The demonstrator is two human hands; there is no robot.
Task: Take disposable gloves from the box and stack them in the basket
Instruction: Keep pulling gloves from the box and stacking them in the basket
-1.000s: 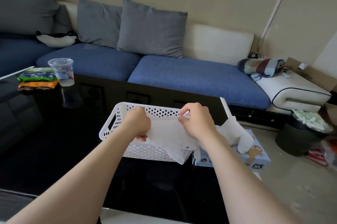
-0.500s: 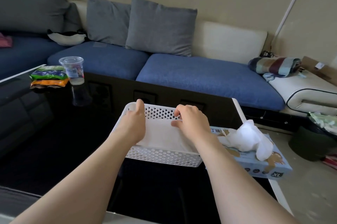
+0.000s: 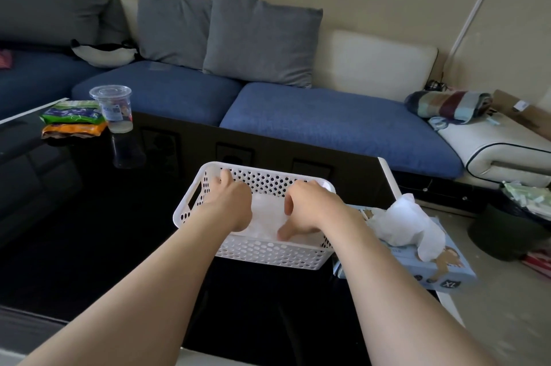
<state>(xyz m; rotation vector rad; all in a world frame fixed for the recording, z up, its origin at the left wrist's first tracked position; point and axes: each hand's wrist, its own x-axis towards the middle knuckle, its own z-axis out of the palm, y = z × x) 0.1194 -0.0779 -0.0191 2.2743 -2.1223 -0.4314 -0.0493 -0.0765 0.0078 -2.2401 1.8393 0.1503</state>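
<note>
Now both hands are inside the white perforated plastic basket [image 3: 268,252], which stands on the glossy black table [image 3: 89,216]. The right hand [image 3: 313,210] has its fingers spread and presses a thin white disposable glove [image 3: 265,216] flat on the basket's bottom. The left hand [image 3: 229,204] rests on the same glove, but its fingers are mostly hidden, so I cannot tell their grip. Just beside the basket lies the light blue cardboard box [image 3: 432,267], with a crumpled white glove [image 3: 408,222] sticking out.

the basket [image 3: 256,252] sits on the table [image 3: 89,216] with gloves [image 3: 265,216] inside, the box [image 3: 432,270] touching its right side, the cup [image 3: 114,109] far left.
</note>
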